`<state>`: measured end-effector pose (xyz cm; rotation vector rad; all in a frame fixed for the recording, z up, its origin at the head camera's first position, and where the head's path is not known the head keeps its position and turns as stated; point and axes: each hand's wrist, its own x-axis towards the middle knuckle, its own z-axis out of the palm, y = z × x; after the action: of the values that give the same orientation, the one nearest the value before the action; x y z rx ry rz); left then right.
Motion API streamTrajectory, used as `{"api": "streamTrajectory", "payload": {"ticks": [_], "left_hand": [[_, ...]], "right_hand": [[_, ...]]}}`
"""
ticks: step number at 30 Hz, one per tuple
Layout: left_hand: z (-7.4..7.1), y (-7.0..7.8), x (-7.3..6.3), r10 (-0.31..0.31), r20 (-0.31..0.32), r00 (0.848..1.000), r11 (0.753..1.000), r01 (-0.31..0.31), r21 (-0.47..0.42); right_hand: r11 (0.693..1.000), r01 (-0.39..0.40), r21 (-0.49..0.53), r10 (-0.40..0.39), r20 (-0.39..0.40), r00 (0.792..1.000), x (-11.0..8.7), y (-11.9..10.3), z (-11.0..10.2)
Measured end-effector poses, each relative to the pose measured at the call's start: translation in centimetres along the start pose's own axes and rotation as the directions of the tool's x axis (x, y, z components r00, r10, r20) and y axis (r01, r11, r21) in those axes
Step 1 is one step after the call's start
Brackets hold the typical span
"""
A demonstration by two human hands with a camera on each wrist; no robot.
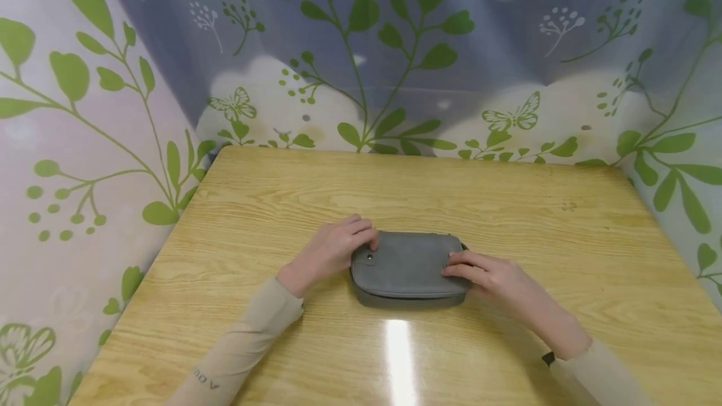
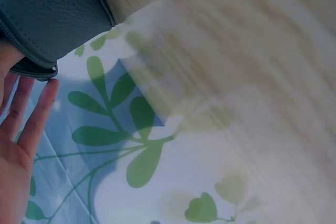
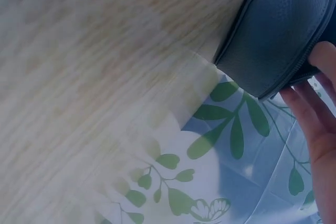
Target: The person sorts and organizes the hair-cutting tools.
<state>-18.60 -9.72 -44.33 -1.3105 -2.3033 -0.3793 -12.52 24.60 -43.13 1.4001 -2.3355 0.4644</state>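
A grey zip pouch [image 1: 408, 265] of leather-like material lies flat on the wooden table, between both hands. Near its left end shows a small metal snap. My left hand [image 1: 344, 243] grips the pouch's left end, fingertips bent over the top and the thumb down at the side. On the opposite end, my right hand [image 1: 485, 271] holds the pouch with fingers across its top face, the thumb hidden below in the head view. Both wrist views show the thumbs at the zip edge; in the left wrist view the zip seam [image 2: 31, 59] gapes beside the thumb.
The wooden table [image 1: 271, 187] reaches out around the pouch, with a bright light reflection in front of it. Behind and at the sides hangs cloth [image 1: 361, 49] printed with green leaves and butterflies. A dark band [image 1: 548, 358] shows at the right sleeve's cuff.
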Motion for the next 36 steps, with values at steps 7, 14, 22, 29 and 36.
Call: {"api": "streamTrajectory", "payload": {"ticks": [7, 14, 22, 29, 36], "left_hand": [[-0.8, 0.2, -0.2, -0.022, 0.024, 0.999, 0.992, 0.024, -0.122], [-2.6, 0.7, -0.3, -0.081, 0.198, 0.977, 0.962, 0.129, -0.24], [-2.9, 1.6, -0.5, -0.184, 0.303, 0.935, 0.899, 0.285, -0.333], [-2.3, 4.1, 1.0, -0.224, 0.255, 0.941, 0.928, 0.286, -0.238], [-1.7, 6.2, 3.5, -0.218, 0.419, 0.882, 0.946, 0.296, -0.131]], "right_hand": [[0.993, -0.023, 0.12, 0.028, -0.043, 0.999, -0.3, 0.2, 0.2], [0.994, 0.006, 0.105, 0.0, -0.053, 0.999, -0.5, 0.4, 0.5], [0.988, -0.047, 0.144, 0.054, -0.043, 0.998, -0.7, -0.1, 0.6], [0.955, -0.26, 0.145, 0.273, -0.077, 0.959, 0.4, 0.1, 0.1], [0.916, -0.396, 0.065, 0.398, -0.023, 0.917, 2.3, 3.4, 0.4]]}}
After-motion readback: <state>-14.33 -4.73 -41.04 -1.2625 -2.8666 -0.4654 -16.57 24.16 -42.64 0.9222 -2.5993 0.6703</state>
